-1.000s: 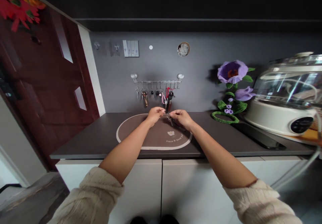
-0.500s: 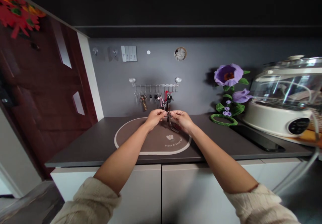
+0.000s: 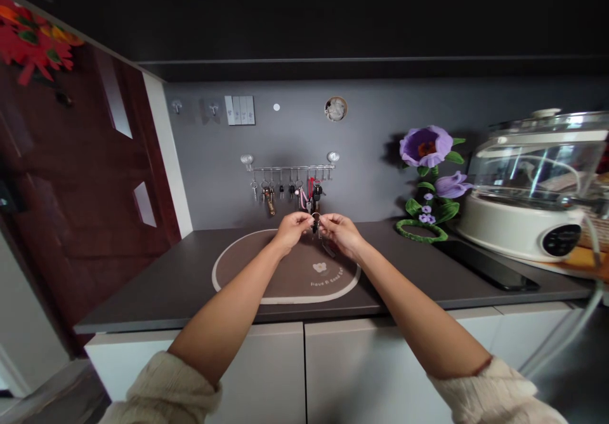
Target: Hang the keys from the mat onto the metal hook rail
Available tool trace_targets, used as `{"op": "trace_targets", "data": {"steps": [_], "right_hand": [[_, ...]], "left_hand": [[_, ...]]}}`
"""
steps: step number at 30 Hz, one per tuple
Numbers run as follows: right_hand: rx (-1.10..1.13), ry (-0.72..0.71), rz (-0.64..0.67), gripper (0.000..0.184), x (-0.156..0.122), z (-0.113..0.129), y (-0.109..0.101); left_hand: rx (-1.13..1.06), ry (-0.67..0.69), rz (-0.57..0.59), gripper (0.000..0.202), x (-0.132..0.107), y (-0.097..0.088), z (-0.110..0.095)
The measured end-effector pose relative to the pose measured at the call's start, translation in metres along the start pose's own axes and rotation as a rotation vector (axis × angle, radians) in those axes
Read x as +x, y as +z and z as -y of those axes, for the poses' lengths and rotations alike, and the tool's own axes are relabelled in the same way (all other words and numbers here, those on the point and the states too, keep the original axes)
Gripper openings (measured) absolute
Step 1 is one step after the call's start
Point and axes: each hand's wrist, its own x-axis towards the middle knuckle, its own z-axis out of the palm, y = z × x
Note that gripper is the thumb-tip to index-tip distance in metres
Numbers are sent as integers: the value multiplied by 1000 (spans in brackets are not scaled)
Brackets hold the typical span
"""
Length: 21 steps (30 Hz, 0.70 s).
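Note:
Above the mat, my left hand (image 3: 292, 230) and my right hand (image 3: 341, 232) meet around a small metal key ring (image 3: 316, 215). Each pinches one side of it between thumb and fingertips. A few keys (image 3: 328, 246) dangle below the ring, partly covered by my right fingers. Just behind, a hook rail (image 3: 292, 168) on the grey wall carries several bunches of keys (image 3: 269, 197), one with a red strap and one with a pink one. Under my hands lies an oval brown mat (image 3: 271, 278) with a pale rim.
On the right stand a purple plush flower (image 3: 425, 146) with a green ring base, a black phone (image 3: 490, 265) and a white steamer-like appliance (image 3: 518, 227). A dark cabinet (image 3: 304, 18) overhangs the counter (image 3: 143, 284). To the left is a dark red door (image 3: 85, 176).
The view has tilted slightly upward, so the counter and wall sit a little lower. Both hands keep their pinch on the key ring, and the keys hang slightly differently.

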Motion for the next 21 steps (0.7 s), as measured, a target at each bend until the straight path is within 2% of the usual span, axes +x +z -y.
{"op": "trace_targets", "data": {"steps": [9, 17, 21], "right_hand": [[-121, -59, 25, 31, 1, -3, 1], [-288, -253, -40, 31, 9, 0, 4], [-204, -235, -45, 31, 20, 11, 4]], "left_hand": [[-107, -12, -32, 31, 0, 3, 1], [-108, -7, -93, 34, 2, 2, 3], [-112, -26, -154, 36, 4, 1, 5]]}}
